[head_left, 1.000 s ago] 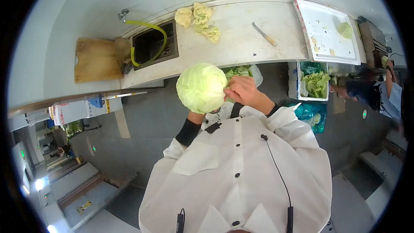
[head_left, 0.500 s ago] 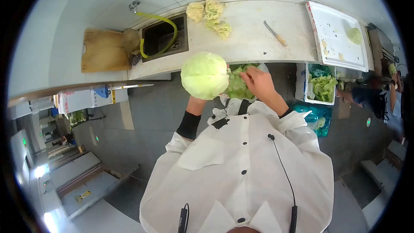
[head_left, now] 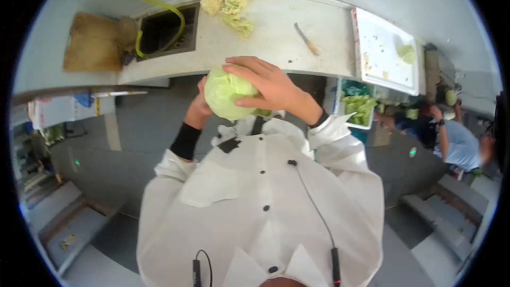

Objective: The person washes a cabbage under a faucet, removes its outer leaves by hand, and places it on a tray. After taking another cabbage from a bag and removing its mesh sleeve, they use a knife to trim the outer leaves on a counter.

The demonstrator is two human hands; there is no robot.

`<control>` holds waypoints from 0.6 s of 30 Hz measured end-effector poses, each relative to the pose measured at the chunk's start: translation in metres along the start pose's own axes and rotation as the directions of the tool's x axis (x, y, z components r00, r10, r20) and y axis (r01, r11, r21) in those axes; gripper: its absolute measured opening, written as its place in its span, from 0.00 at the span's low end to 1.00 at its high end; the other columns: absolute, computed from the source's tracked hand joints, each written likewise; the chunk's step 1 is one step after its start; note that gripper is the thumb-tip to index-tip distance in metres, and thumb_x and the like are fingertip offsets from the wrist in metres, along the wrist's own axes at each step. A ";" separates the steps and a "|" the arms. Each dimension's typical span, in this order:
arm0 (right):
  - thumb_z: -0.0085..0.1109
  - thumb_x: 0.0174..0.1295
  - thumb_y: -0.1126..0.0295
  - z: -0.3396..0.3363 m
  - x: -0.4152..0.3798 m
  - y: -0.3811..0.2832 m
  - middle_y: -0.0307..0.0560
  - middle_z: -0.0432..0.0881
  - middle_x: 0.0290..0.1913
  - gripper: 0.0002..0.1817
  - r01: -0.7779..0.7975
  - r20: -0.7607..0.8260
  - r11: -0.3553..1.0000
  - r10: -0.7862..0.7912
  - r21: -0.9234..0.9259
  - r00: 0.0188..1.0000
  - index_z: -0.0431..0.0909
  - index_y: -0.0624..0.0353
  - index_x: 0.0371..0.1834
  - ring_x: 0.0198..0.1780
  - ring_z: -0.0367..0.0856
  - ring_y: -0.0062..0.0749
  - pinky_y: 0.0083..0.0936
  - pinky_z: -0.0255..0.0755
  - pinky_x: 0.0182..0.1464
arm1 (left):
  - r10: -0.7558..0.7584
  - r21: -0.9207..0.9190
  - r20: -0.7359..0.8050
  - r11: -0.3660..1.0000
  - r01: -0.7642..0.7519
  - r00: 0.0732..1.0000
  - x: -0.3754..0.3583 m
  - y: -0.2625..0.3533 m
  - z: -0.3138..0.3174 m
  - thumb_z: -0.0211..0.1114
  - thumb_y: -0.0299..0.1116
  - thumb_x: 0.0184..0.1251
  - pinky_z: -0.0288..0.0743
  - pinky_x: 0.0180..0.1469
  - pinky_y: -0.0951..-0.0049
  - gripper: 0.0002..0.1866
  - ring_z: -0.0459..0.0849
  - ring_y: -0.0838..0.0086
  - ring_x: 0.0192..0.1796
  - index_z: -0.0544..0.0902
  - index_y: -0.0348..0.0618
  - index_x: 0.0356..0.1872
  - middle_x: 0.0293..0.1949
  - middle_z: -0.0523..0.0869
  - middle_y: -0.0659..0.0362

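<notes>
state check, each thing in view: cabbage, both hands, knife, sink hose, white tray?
cabbage: whole head, held off the counter between both hands
left hand: cupping the cabbage's left side
right hand: spread over its top
knife: lying flat on counter, untouched
hose: draped into sink
tray: on counter, scraps on it

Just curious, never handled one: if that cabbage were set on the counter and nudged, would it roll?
Probably yes: the cabbage looks round, with no flat side showing. It seems firm, since the right hand spreads over it without denting it. Both hands grip it, the left hand behind, hinting it is fairly heavy.
</notes>
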State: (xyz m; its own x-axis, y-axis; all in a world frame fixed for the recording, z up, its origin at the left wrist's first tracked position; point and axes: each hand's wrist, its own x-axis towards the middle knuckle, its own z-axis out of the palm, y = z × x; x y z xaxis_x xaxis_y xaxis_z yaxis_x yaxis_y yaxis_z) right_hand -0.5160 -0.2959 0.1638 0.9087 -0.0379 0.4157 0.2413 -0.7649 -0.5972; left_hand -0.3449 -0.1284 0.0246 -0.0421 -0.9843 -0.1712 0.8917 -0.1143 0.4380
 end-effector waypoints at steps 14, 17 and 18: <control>0.60 0.58 0.58 -0.002 -0.025 0.001 0.54 0.69 0.66 0.33 -0.014 -0.072 0.987 0.003 -0.157 0.997 0.65 0.59 0.66 0.61 0.73 0.50 0.37 0.75 0.55 | -0.054 0.178 -0.212 0.980 0.093 0.976 0.005 0.009 0.014 0.43 0.73 0.64 0.76 0.58 0.62 0.43 0.76 0.67 0.62 0.68 0.47 0.67 0.63 0.75 0.56; 0.60 0.57 0.59 0.007 -0.032 0.007 0.53 0.70 0.64 0.33 -0.016 -0.114 0.961 -0.017 -0.277 0.993 0.66 0.60 0.65 0.60 0.74 0.48 0.34 0.76 0.53 | -0.075 0.224 -0.227 0.966 0.127 0.971 0.006 0.015 0.016 0.45 0.72 0.63 0.75 0.59 0.62 0.43 0.77 0.66 0.62 0.68 0.47 0.67 0.63 0.75 0.55; 0.60 0.57 0.59 0.007 -0.031 0.006 0.52 0.71 0.64 0.33 -0.020 -0.145 0.951 -0.026 -0.310 0.989 0.66 0.60 0.65 0.60 0.75 0.46 0.33 0.77 0.52 | -0.075 0.230 -0.225 0.965 0.128 0.971 0.005 0.016 0.019 0.45 0.72 0.63 0.75 0.59 0.62 0.43 0.77 0.66 0.62 0.68 0.47 0.67 0.63 0.75 0.55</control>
State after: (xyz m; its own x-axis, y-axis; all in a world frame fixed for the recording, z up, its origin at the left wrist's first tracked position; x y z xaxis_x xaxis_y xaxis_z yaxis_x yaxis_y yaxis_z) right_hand -0.5407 -0.2944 0.1423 0.8430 -0.1106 0.5265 0.1056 -0.9256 -0.3634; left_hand -0.3393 -0.1378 0.0481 -0.0067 -0.9174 -0.3978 0.7513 -0.2672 0.6034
